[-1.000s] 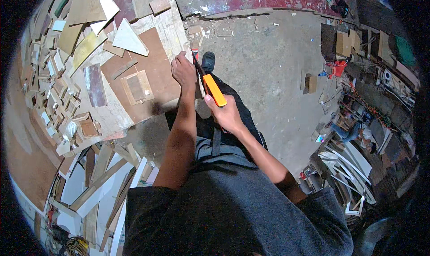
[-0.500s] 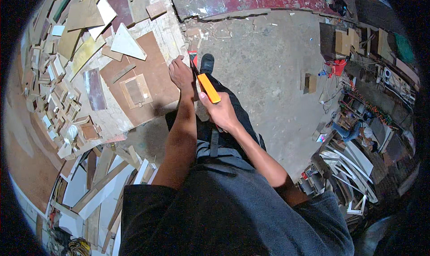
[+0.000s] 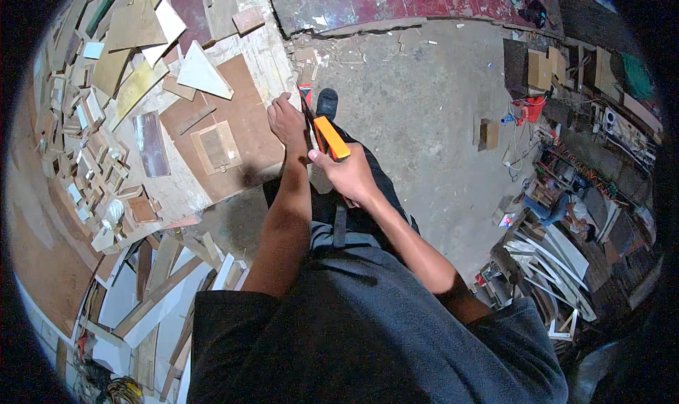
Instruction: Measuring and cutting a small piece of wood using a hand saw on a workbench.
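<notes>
Beneath everything we see the grey concrete floor (image 3: 424,107), and to the left the broad, pale wooden surface (image 3: 266,59), crowded with offcuts on its far side. A brown rectangular sheet of board (image 3: 256,114) lies near its right edge. The long tool with a blocky orange handle and dark narrow blade (image 3: 331,137) slants up beside that edge, over the person's leg; we cannot tell whether its blade touches wood. A white, roughly triangular board (image 3: 204,73) lies beyond the left grip.

The right grip (image 3: 349,176) is closed around the tool's near end, thumb along the side. The left grip (image 3: 288,123) rests at the surface's edge with fingers bent; we cannot tell whether it pinches anything.

We judge the step in hand to be steadying at the edge with the left while the right guides the tool. The next move calls for a firm wrist and left fingers clear of the blade.
</notes>
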`<action>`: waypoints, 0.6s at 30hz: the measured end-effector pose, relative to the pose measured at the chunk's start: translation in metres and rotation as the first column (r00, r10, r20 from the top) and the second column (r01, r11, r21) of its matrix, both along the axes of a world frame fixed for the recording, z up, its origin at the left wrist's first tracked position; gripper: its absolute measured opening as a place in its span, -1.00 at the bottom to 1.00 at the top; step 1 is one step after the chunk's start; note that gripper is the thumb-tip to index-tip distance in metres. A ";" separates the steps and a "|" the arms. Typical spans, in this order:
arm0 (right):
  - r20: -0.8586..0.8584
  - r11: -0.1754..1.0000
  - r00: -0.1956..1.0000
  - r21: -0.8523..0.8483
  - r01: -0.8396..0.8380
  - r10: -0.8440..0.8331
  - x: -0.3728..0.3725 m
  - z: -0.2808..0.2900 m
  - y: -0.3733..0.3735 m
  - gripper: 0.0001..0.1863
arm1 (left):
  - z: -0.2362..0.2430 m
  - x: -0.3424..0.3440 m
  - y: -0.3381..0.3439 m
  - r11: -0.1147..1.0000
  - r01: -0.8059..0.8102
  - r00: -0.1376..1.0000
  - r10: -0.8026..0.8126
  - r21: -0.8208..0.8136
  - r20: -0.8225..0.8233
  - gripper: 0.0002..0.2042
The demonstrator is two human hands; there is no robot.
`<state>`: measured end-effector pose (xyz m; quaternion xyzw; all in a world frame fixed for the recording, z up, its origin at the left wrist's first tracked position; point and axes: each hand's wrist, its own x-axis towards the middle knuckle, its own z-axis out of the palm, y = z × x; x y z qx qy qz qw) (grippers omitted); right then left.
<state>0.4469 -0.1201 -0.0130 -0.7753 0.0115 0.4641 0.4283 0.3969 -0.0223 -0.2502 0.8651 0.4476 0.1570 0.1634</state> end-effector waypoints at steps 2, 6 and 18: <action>-0.037 0.997 0.998 -0.053 -0.048 0.046 0.009 -0.001 0.001 -0.63 | 0.002 0.002 -0.001 1.000 -0.001 1.000 0.001 -0.002 0.002 -0.71; -0.029 0.993 0.995 -0.061 -0.101 0.100 0.012 0.007 0.004 -0.65 | -0.002 0.002 0.001 1.000 0.005 1.000 -0.005 0.010 0.019 -0.71; -0.120 0.999 0.992 -0.016 0.036 -0.038 0.015 -0.007 -0.007 -0.65 | 0.016 0.007 -0.004 0.999 0.022 0.999 -0.021 -0.033 0.032 -0.70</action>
